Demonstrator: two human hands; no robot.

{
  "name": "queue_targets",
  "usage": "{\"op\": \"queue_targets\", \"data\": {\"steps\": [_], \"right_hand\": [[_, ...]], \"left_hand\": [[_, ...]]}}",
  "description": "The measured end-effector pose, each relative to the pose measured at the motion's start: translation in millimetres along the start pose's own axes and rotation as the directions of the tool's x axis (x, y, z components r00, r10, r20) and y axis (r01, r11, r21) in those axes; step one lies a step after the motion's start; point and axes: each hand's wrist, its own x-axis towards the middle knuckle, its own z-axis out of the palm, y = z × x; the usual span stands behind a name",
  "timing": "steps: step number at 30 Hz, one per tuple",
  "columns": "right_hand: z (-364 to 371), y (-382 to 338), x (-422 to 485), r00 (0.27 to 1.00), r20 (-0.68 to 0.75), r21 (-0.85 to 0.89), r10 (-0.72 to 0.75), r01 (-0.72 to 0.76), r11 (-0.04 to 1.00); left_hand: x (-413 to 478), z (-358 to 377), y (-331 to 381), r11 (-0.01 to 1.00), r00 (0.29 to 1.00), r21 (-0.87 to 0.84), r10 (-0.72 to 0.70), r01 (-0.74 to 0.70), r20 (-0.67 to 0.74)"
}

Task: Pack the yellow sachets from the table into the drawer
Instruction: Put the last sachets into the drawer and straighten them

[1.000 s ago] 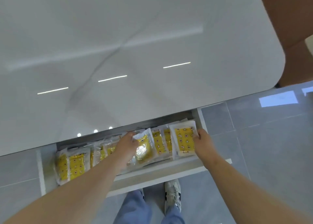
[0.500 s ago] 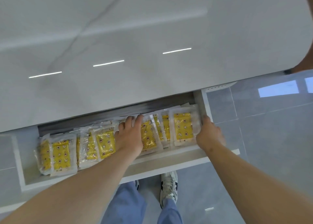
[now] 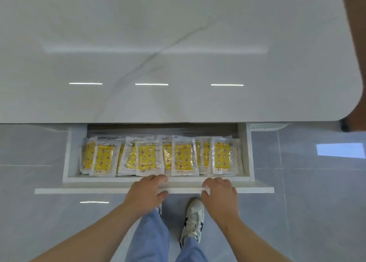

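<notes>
The white drawer (image 3: 68, 154) stands pulled out from under the table's near edge. Several yellow sachets (image 3: 183, 157) in clear wrappers lie in an overlapping row across its whole width. My left hand (image 3: 146, 192) grips the drawer's front panel (image 3: 83, 190) near its middle, fingers curled over the top edge and thumb at the front. A little to the right, my right hand (image 3: 219, 192) grips the same panel the same way. Neither hand touches a sachet. The white marble table top (image 3: 178, 53) shows no sachets.
Grey floor tiles (image 3: 307, 212) surround the drawer. My legs in blue trousers (image 3: 152, 238) and a white shoe (image 3: 194, 216) stand directly below the front panel. A brown surface (image 3: 356, 44) lies past the table's rounded right corner.
Both hands have come out of the drawer, off the sachets, back to the front panel and taken hold of it. The sachets lie in an even row.
</notes>
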Motion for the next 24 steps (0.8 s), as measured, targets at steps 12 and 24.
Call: {"op": "queue_targets", "data": {"steps": [12,24], "right_hand": [[0,-51,-11,0.724,0.656,0.745,0.214,-0.577,-0.335],[-52,-75,43,0.807,0.574,0.663,0.137,-0.361,-0.656]], "left_hand": [[-40,-22,-16,-0.611,0.682,-0.780,-0.515,0.133,0.520],[-3,-92,-43,-0.745,0.872,-0.664,-0.285,0.060,0.399]]}}
